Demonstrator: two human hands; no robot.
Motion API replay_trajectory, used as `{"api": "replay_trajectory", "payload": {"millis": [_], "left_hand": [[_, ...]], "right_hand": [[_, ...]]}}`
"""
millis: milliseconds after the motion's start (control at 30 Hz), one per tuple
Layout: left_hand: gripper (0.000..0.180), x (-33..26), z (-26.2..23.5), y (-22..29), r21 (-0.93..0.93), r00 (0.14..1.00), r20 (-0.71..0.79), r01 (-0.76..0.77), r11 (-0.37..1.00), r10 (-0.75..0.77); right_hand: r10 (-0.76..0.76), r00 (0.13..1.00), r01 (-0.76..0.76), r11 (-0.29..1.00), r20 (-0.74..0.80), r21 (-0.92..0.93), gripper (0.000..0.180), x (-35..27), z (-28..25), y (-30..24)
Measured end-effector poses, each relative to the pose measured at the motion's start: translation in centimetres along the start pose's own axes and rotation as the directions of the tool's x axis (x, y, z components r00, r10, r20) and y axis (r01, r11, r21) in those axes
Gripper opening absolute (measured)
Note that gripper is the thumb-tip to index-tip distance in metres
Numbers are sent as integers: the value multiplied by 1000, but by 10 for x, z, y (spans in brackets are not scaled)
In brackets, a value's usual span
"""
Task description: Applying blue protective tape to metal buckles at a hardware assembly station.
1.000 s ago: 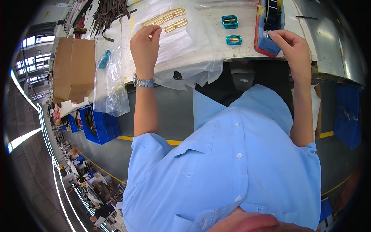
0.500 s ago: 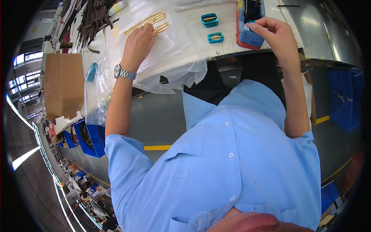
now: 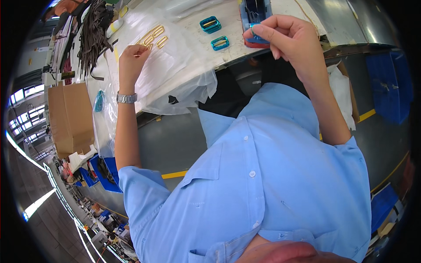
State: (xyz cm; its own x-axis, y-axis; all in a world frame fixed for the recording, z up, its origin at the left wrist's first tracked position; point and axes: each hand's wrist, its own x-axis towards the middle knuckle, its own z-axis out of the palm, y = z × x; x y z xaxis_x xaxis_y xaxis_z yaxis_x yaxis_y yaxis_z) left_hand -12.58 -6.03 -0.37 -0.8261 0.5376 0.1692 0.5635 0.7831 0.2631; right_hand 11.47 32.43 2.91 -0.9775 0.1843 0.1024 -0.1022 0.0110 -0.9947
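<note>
My left hand (image 3: 131, 65), wearing a metal watch (image 3: 126, 98), has its fingers pinched at the edge of a group of gold metal buckles (image 3: 154, 33). A bit of gold shows at its fingertips. These buckles lie on thin white plastic sheeting on the table. My right hand (image 3: 293, 43) pinches a small shiny blue piece (image 3: 253, 30) between thumb and forefinger; its exact kind is unclear. That hand is at the near end of a blue, red-based holder (image 3: 256, 44), which looks like a tape dispenser. Between my hands lie teal rectangular buckles with gold bars, a stack (image 3: 211, 25) and a single one (image 3: 220, 43).
Dark brown strips (image 3: 93, 39) lie in a bundle at the far left. A cardboard box (image 3: 71, 119) stands left of the table, with a blue bin (image 3: 105, 173) below it. Clear plastic sheeting (image 3: 184, 94) hangs over the table's front edge. Another blue bin (image 3: 389, 87) is at the right.
My view has shifted, so the table things sit further left. My left hand has drawn back from over the gold buckles toward their near left side. My right hand stays by the blue holder, still pinching.
</note>
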Motion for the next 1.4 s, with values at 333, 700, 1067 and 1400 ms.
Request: {"api": "replay_trajectory", "payload": {"millis": [333, 700, 1067, 1400], "left_hand": [[18, -66, 8, 219, -874, 873, 485, 484, 33, 53], [17, -50, 25, 249, -880, 883, 464, 450, 153, 68], [17, -41, 33, 253, -865, 873, 482, 460, 200, 79], [16, -44, 47, 249, -856, 855, 513, 505, 111, 74]], "right_hand": [[243, 970, -240, 936, 21, 259, 19, -66, 18, 39], [199, 979, -199, 916, 36, 347, 25, -69, 23, 38], [183, 983, -178, 928, 15, 327, 24, -68, 23, 40], [234, 972, -228, 923, 19, 311, 29, -63, 21, 43]]}}
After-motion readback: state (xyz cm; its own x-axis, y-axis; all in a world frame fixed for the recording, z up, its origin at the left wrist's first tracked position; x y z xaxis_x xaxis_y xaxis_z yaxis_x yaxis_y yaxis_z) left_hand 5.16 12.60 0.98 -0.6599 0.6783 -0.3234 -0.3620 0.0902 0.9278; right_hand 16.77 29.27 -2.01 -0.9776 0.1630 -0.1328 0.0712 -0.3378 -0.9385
